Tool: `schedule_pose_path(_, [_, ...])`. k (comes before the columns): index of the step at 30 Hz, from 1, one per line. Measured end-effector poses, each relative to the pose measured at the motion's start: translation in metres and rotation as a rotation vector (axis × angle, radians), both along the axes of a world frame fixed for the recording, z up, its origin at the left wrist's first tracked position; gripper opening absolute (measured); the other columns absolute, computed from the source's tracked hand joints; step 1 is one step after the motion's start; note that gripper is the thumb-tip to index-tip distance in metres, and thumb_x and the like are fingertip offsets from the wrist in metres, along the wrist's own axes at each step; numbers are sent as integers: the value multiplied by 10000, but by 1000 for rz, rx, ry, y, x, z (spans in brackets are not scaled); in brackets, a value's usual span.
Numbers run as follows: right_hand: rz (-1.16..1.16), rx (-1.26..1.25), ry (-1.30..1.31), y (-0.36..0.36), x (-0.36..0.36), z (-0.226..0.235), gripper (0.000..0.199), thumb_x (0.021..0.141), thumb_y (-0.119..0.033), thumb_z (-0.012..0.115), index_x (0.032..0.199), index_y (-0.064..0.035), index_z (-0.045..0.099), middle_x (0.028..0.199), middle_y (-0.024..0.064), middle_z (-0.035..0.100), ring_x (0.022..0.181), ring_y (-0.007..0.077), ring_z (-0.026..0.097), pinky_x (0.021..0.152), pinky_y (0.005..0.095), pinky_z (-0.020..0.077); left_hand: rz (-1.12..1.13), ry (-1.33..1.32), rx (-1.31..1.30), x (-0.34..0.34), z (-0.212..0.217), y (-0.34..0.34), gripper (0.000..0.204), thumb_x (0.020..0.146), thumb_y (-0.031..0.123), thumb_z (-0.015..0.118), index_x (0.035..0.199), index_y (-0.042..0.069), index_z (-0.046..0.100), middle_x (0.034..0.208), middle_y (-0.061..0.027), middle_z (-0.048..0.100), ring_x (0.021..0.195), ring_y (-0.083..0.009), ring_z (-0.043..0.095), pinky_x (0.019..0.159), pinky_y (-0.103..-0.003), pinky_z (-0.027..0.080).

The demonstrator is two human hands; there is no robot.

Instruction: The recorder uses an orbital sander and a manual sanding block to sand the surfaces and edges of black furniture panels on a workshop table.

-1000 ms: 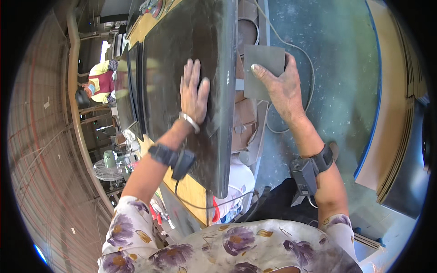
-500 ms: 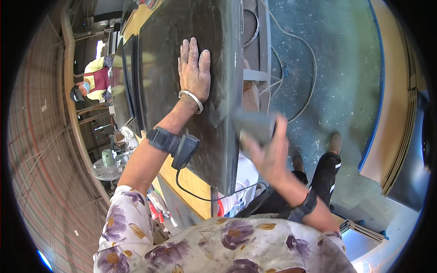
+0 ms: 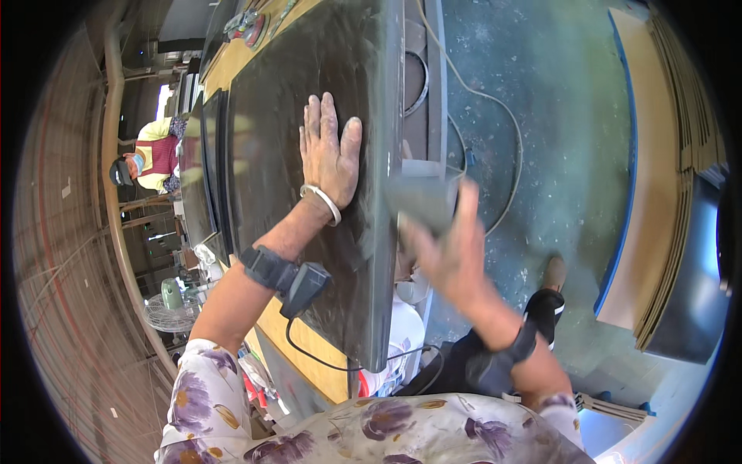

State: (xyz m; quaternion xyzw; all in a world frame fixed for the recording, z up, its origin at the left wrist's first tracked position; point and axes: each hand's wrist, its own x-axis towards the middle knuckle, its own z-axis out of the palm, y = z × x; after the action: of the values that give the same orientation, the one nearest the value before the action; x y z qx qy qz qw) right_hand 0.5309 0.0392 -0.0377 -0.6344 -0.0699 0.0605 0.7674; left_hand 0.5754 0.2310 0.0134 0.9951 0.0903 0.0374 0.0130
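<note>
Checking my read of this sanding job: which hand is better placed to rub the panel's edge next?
Right. The right hand already grips the grey sanding block against the dark panel's edge, while the left hand lies flat on the panel's face, steadying it.

A person in a yellow and maroon top (image 3: pixel 153 151) stood well off to the left, beside a long yellow wooden workbench (image 3: pixel 232 62). A round red-rimmed tool (image 3: pixel 249 27) lay on the far end of that bench. A pale cable (image 3: pixel 495 116) curved across the mottled grey-green concrete floor (image 3: pixel 564 100). Tan flat boards with a blue edge (image 3: pixel 653 170) were stacked at the right. A small white fan (image 3: pixel 166 317) and a green jug (image 3: pixel 171 292) stood lower left.
</note>
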Motion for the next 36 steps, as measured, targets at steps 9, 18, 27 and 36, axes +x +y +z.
schedule_pose_path(9, [61, 181, 105, 14, 93, -3, 523, 759, -94, 701, 1126, 8, 343, 1034, 167, 602, 971, 242, 590, 877, 357, 440, -267, 77, -23, 10, 15, -2, 626, 917, 323, 366, 1412, 3, 153, 1463, -228, 124, 1357, -365, 125, 1101, -455, 90])
schedule_pose_path(18, [-52, 91, -8, 31, 144, -14, 567, 771, -126, 686, 1158, 23, 299, 930, 180, 641, 861, 300, 647, 722, 339, 506, -278, 106, -45, 11, 17, -3, 642, 891, 276, 379, 1411, -13, 137, 1468, -231, 100, 1361, -370, 111, 1098, -469, 83])
schedule_pose_path(27, [96, 148, 131, 10, 52, -18, 590, 726, -36, 707, 1170, 13, 320, 1001, 201, 621, 930, 287, 632, 799, 368, 492, -285, 104, -57, 14, 20, -4, 664, 884, 299, 380, 1415, -11, 126, 1469, -233, 92, 1362, -371, 107, 1094, -484, 77])
schedule_pose_path(36, [32, 272, 184, 35, 191, -13, 463, 781, -133, 702, 1084, 32, 393, 984, 125, 574, 889, 164, 557, 794, 291, 473, -298, 121, -72, 14, 21, -3, 693, 866, 310, 399, 1413, -18, 126, 1470, -234, 87, 1363, -377, 101, 1094, -488, 82])
